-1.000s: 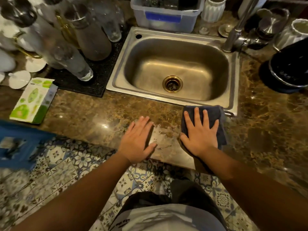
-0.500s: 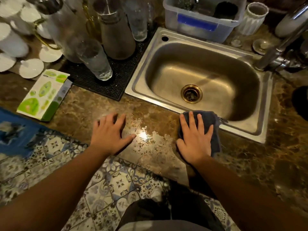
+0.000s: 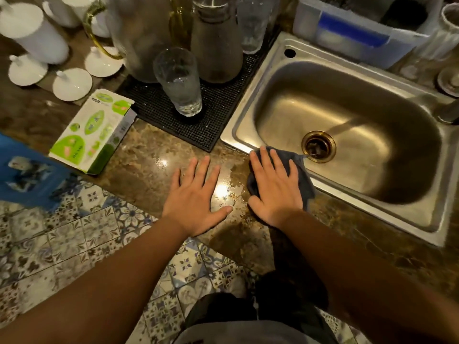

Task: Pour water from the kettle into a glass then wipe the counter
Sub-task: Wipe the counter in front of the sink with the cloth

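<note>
Dark blue cloth [image 3: 304,180] flat under splayed right hand [image 3: 275,188]; left hand [image 3: 196,198] splayed, bare on wet table [image 3: 146,155]; one water-filled glass [image 3: 180,81] far.

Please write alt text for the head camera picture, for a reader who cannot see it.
A person's right hand presses a dark cloth flat on a wet marble counter beside a steel sink, while the left hand rests flat nearby. Behind, a glass holding water stands on a black mat.
</note>
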